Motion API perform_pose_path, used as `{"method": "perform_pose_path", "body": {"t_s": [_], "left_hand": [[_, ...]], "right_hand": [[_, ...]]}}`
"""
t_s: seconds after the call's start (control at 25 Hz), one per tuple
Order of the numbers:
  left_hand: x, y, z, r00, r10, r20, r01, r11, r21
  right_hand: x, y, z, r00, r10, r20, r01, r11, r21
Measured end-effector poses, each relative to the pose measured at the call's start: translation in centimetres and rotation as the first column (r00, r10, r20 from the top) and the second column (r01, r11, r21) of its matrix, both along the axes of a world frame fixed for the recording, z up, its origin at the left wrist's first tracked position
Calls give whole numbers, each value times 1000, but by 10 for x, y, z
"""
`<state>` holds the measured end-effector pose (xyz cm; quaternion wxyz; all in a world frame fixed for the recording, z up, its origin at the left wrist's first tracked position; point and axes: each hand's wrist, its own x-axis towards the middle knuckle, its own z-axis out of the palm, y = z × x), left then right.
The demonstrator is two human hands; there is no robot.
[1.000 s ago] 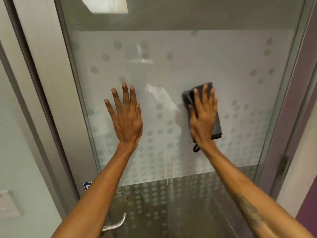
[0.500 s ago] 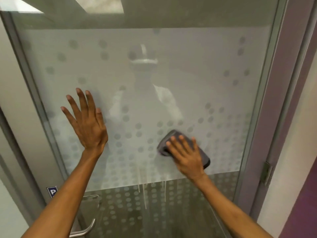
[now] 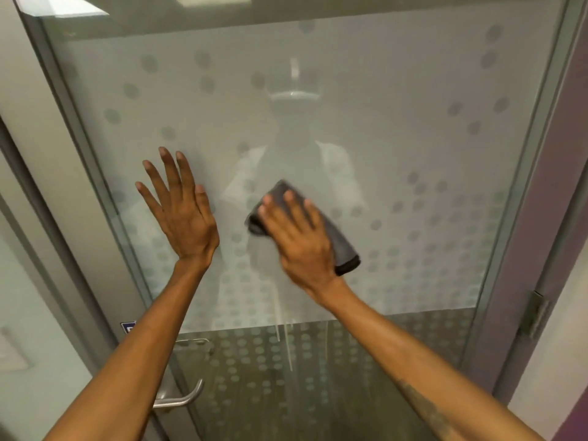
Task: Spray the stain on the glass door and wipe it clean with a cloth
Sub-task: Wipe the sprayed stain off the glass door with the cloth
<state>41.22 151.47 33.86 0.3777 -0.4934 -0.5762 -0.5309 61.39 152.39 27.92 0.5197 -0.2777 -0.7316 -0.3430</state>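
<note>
A frosted glass door (image 3: 413, 138) with a dot pattern fills the view. My right hand (image 3: 299, 240) lies flat on a folded dark grey cloth (image 3: 342, 246) and presses it against the glass near the middle. My left hand (image 3: 181, 211) rests flat on the glass to the left, fingers spread, holding nothing. Thin liquid drips (image 3: 288, 342) run down the glass below the cloth. No distinct stain shows.
A metal lever handle (image 3: 181, 397) sticks out at the door's lower left. The grey metal door frame (image 3: 79, 173) runs down the left side, and a hinge (image 3: 536, 313) sits on the right frame. A purple wall (image 3: 569, 421) is at lower right.
My right hand has swept the cloth from the upper right, down, then up and left toward the middle. The view has shifted; my left hand stays flat on the glass.
</note>
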Motion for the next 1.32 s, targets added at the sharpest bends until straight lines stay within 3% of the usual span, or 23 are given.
{"method": "perform_pose_path", "body": {"t_s": [0.16,0.28,0.36,0.48,0.6,0.68,0.84,1.0,1.32], "left_hand": [[-1,0,-2,1000,15,-16,-15,1000,-2],[-2,-1,-1,1000,10,-7,-11,1000,-12],[-2,-3,-1,999,19,-29,-20,999,-28],[-3,-3,-3,996,14,-94,-19,998,-54],[-3,-2,-4,996,-5,-84,0,998,-56],[-4,0,-5,997,-7,-83,3,999,-47],[-1,2,-5,996,-13,-85,10,999,-36],[5,1,-6,999,-34,-39,33,999,-37],[23,8,-12,992,-35,125,31,999,39]], "right_hand": [[-3,-6,-91,915,-12,404,-3,999,36],[46,-1,-116,880,-69,469,45,997,62],[88,3,-114,921,-133,367,125,991,45],[124,10,-85,976,-204,78,205,979,-3],[109,17,-32,966,-123,-227,107,991,-82],[78,17,-12,953,-54,-297,35,997,-70],[21,8,-25,998,-18,-56,16,1000,-25],[-3,1,-61,986,35,161,-31,999,-25],[-21,-4,-159,819,199,538,-127,978,-168]]}}
